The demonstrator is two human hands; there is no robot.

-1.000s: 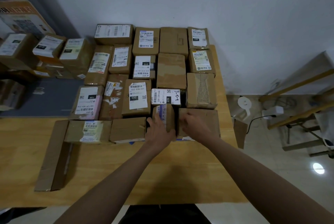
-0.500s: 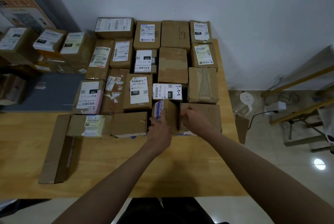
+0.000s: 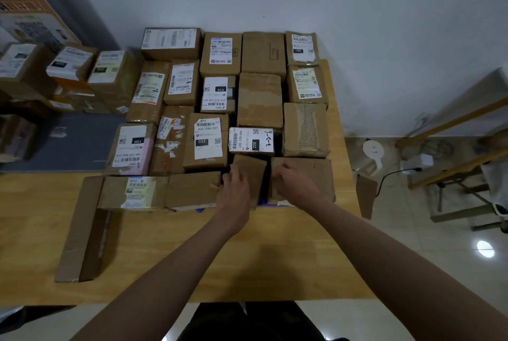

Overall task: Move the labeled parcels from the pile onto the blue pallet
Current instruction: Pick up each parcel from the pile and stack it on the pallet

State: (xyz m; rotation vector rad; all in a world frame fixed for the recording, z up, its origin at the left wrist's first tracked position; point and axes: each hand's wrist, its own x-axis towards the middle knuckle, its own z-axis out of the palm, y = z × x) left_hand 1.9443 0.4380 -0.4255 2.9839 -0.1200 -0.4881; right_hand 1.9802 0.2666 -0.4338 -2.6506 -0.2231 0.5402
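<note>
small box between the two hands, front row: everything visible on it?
The small box is plain brown cardboard, no label showing on the faces in view. It stands narrow and slightly tilted in the front row, wedged between two wider parcels, just in front of the 220 parcel. The left hand rests against its left side with curled fingers; the right hand sits at the gap on its right. A sliver of blue shows below it. Its underside is hidden.
</note>
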